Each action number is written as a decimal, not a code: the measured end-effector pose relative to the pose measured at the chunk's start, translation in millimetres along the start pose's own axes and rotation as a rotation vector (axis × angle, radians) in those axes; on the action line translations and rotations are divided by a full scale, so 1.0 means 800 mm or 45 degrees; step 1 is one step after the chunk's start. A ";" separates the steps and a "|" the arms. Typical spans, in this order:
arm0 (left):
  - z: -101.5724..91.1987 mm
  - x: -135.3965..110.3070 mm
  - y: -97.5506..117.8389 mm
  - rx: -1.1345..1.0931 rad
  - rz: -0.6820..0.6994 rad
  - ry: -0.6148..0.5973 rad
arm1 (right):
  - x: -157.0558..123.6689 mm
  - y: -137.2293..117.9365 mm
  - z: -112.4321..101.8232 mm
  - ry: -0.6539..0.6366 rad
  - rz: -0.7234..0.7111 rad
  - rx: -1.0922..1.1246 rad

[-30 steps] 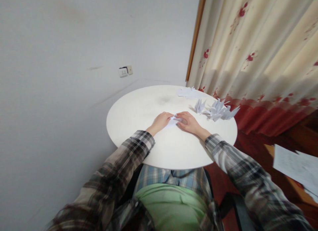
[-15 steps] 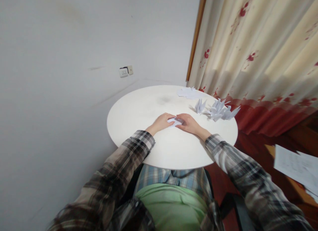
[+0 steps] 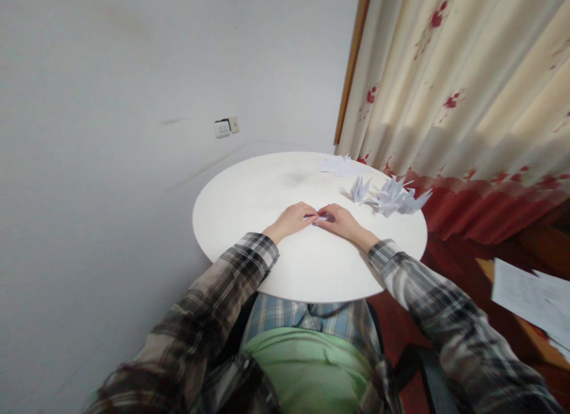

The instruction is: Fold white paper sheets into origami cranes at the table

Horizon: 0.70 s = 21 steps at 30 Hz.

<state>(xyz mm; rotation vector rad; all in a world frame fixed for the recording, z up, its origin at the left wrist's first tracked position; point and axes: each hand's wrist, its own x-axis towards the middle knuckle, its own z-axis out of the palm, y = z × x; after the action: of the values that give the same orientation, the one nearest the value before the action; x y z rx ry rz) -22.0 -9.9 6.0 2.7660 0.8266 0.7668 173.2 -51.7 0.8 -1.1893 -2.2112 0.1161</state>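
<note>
My left hand (image 3: pixel 291 219) and my right hand (image 3: pixel 339 220) meet at the middle of a round white table (image 3: pixel 249 194). Between their fingertips lies a small folded piece of white paper (image 3: pixel 317 218), almost covered by the fingers. Both hands press down on it with fingers curled close together. Plaid sleeves cover both my arms.
Several folded white paper cranes (image 3: pixel 392 199) stand at the table's right side, and a flat pile of paper pieces (image 3: pixel 338 164) lies at its far edge. A flowered curtain (image 3: pixel 454 93) hangs on the right. Loose white sheets (image 3: pixel 529 298) lie low right. A wall socket (image 3: pixel 224 127) sits behind.
My hands have drawn closer together over the paper, so less of it shows than before. Nothing else on the table has moved.
</note>
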 end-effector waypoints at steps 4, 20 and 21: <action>-0.002 0.000 0.005 -0.027 -0.041 0.011 | 0.002 0.002 0.000 -0.019 -0.005 -0.010; -0.004 0.002 0.007 0.022 -0.091 -0.053 | 0.004 0.004 0.000 -0.007 0.057 -0.197; -0.005 0.002 0.008 0.036 -0.080 -0.062 | 0.005 0.004 0.000 -0.009 0.058 -0.197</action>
<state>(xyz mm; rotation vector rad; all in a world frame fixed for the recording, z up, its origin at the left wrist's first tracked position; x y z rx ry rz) -19.5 -14.5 11.9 2.7568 0.9174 0.6796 174.1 -47.1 1.5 -1.3247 -2.2329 -0.0331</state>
